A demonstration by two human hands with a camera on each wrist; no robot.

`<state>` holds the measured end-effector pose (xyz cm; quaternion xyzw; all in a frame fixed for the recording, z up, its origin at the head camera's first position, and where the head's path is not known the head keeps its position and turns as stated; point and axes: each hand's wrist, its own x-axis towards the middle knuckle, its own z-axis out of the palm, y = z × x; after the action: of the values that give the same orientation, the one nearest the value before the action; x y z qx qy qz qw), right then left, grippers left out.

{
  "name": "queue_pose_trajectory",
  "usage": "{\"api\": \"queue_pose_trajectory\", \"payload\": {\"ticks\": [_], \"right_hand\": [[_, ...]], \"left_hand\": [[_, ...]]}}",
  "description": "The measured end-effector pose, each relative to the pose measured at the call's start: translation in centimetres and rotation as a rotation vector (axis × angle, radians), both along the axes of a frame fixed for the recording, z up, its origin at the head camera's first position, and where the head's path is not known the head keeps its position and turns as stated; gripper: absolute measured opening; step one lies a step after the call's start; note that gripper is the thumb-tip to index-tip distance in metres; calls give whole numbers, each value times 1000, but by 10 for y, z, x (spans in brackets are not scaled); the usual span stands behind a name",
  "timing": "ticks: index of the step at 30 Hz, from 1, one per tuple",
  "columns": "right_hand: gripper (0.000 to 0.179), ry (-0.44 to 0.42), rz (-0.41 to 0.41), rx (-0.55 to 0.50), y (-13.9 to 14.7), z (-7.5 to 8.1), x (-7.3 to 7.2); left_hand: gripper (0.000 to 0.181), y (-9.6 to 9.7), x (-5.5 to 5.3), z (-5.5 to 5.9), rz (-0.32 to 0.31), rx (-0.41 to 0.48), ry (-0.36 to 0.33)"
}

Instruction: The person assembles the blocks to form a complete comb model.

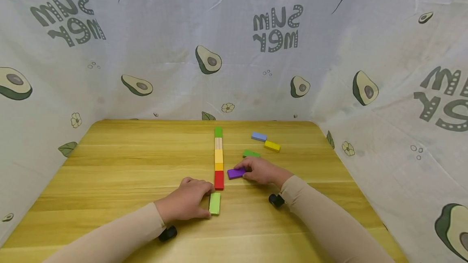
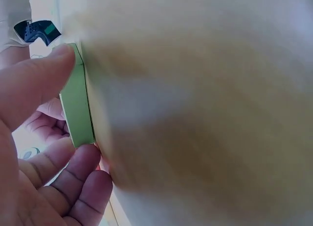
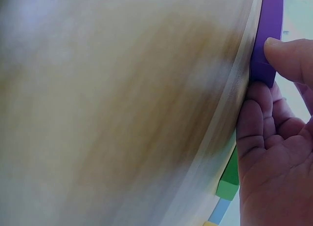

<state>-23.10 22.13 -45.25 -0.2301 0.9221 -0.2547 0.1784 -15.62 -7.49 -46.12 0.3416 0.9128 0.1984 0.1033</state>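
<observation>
Fingers (image 2: 80, 179) gripping light green block (image 2: 78, 106) show palm-side only in left wrist view.

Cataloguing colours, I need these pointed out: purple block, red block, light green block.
Purple block (image 1: 235, 173), head view, uncovered top face.
Red block (image 1: 219, 180), head view, middle of top face.
Light green block (image 1: 215, 203), head view, middle of top face.

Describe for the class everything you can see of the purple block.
The purple block is a plain, evenly coloured oblong with flat faces and straight edges; it looks smooth, perhaps painted wood, though the material is uncertain. Its broad face is up, its long side roughly crosswise to the row of blocks. It sits right of the row's red block, with a gap between. Of the hands, only the right hand touches it, pinching its right end. Whether it rests fully on the table is unclear.
</observation>
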Motion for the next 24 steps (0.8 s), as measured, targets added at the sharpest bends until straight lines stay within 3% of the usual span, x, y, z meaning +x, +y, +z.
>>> {"api": "queue_pose_trajectory", "payload": {"ticks": [24], "right_hand": [[34,4,13,-10,2,-1,-1]], "left_hand": [[53,11,-4,1,37,8,-10]]}}
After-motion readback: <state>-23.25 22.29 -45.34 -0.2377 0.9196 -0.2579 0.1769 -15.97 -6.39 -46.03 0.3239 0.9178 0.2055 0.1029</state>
